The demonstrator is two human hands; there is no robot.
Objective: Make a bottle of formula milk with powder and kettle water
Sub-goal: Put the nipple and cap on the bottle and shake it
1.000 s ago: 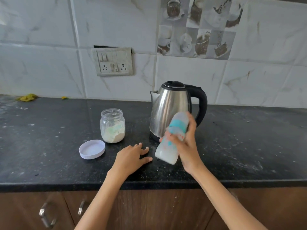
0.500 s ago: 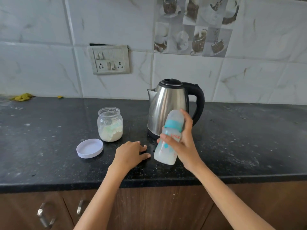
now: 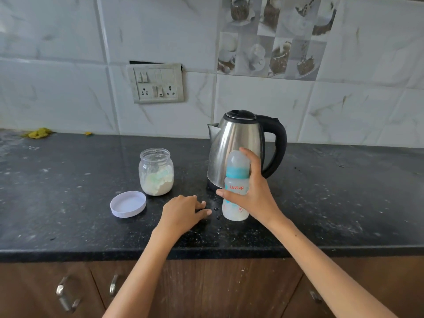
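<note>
While the desk carries everything | kettle upright at 12 o'clock, lid down, pouring seemingly done | powder jar open at 10 o'clock, its lid off | bottle capped, cloudy, upright at centre, right hand curled round it | left hand loosely flat on desk at 9 o'clock of the bottle | left: likely mixing, closing jar.

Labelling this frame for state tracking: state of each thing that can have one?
Baby bottle: capped, upright, milky inside, held in front of the kettle.
Right hand: grips the bottle.
Left hand: holds nothing, rests on the counter.
Powder jar: open, partly full.
Jar lid: off, lying beside the jar.
Kettle: lid closed, upright.
Wall sockets: nothing plugged in.
</note>
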